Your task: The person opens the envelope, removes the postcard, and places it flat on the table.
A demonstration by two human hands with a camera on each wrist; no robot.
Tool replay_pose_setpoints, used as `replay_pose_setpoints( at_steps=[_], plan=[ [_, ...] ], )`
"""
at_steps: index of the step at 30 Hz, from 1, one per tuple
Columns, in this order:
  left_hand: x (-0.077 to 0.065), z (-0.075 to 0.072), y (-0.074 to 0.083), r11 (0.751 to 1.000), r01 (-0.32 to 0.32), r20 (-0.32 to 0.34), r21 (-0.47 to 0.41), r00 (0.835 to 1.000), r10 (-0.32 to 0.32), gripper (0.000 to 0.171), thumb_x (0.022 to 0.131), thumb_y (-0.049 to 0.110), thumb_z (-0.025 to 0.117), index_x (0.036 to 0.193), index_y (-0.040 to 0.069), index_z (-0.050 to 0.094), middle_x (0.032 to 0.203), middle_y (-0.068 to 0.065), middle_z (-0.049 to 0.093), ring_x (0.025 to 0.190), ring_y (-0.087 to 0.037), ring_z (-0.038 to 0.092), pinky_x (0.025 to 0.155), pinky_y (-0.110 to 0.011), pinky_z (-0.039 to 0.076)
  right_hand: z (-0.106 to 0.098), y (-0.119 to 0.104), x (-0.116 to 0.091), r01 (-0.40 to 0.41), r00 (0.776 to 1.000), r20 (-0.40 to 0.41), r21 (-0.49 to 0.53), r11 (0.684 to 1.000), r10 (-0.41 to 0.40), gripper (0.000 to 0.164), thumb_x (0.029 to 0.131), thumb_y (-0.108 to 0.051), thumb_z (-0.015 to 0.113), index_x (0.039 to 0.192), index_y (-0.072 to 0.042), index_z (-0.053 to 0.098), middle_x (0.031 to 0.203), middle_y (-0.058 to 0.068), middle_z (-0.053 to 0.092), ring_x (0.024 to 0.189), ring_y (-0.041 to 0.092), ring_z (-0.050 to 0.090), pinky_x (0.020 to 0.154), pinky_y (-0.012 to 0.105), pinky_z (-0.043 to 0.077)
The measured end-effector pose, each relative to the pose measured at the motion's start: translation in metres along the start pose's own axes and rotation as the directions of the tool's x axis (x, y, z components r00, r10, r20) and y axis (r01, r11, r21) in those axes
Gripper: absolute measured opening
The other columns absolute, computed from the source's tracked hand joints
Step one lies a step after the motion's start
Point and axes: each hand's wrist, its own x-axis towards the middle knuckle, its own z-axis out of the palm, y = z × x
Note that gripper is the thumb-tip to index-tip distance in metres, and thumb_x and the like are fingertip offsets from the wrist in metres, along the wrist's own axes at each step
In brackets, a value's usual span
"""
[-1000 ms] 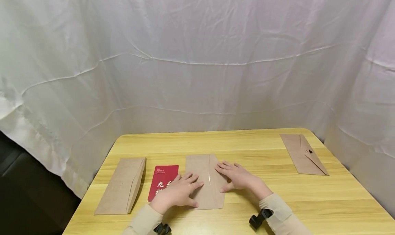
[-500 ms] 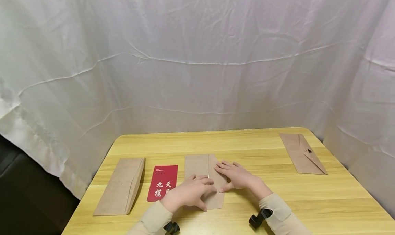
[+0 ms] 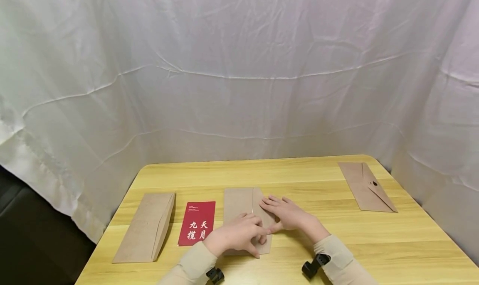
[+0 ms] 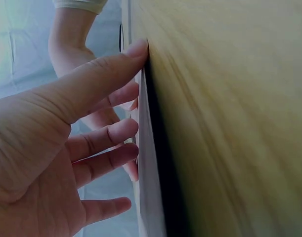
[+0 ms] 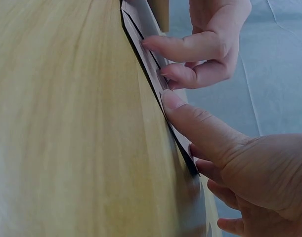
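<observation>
A brown paper envelope (image 3: 238,200) lies flat in the middle of the table, its flap side towards the right. My left hand (image 3: 239,234) rests on the lower part of it and covers much of that area. In the left wrist view, the fingertips of the left hand (image 4: 52,143) touch the paper and the thumb reaches its near edge. My right hand (image 3: 290,215) rests on the envelope's right edge with fingers spread. In the right wrist view, the right thumb (image 5: 202,121) presses at that edge, close to the left fingers.
Left of the envelope lies a red card (image 3: 197,222) with white characters. A second brown envelope (image 3: 144,227), its flap slightly raised, is farther left. Another envelope (image 3: 366,187) with a small dark mark lies at the back right. Pale curtains (image 3: 239,106) surround the wooden table (image 3: 337,256).
My left hand has slid right across the envelope towards the right hand, uncovering more of the red card. The right hand has stayed in place on the right edge.
</observation>
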Motion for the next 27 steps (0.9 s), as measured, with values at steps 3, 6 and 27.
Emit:
replay_pose_setpoints(
  at_steps=[3, 6, 27],
  plan=[
    [0.0024, 0.0000, -0.0005, 1.000, -0.028, -0.007, 0.011, 1.000, 0.028, 0.028, 0.072, 0.056, 0.076, 0.084, 0.035, 0.062, 0.092, 0.016, 0.049, 0.092, -0.003, 0.045, 0.095, -0.035, 0.046, 0.0011, 0.0003, 0.0001, -0.003, 1.000, 0.002, 0.000, 1.000, 0.003, 0.091, 0.079, -0.062, 0.066, 0.150, -0.011, 0.038, 0.158, 0.010, 0.034, 0.148, 0.035, 0.027, 0.116, 0.063, 0.023],
    [0.0036, 0.0002, -0.0014, 0.999, -0.040, -0.012, 0.028, 0.999, 0.041, 0.028, 0.072, 0.057, 0.075, 0.081, 0.034, 0.062, 0.090, 0.016, 0.048, 0.091, -0.002, 0.044, 0.093, -0.031, 0.046, 0.0024, 0.0009, 0.0007, -0.003, 1.000, 0.001, 0.004, 1.000, 0.003, 0.092, 0.079, -0.063, 0.065, 0.150, -0.012, 0.038, 0.158, 0.010, 0.034, 0.148, 0.035, 0.027, 0.116, 0.062, 0.023],
    [-0.0030, 0.0002, 0.0042, 0.998, -0.024, -0.045, 0.064, 0.999, 0.027, 0.034, 0.075, 0.060, 0.071, 0.086, 0.031, 0.057, 0.087, 0.019, 0.052, 0.099, -0.003, 0.053, 0.103, -0.048, 0.046, 0.0026, 0.0021, 0.0010, -0.002, 1.000, -0.002, -0.012, 1.000, 0.001, 0.091, 0.080, -0.060, 0.067, 0.151, -0.012, 0.037, 0.158, 0.009, 0.034, 0.148, 0.035, 0.027, 0.116, 0.062, 0.023]
  ],
)
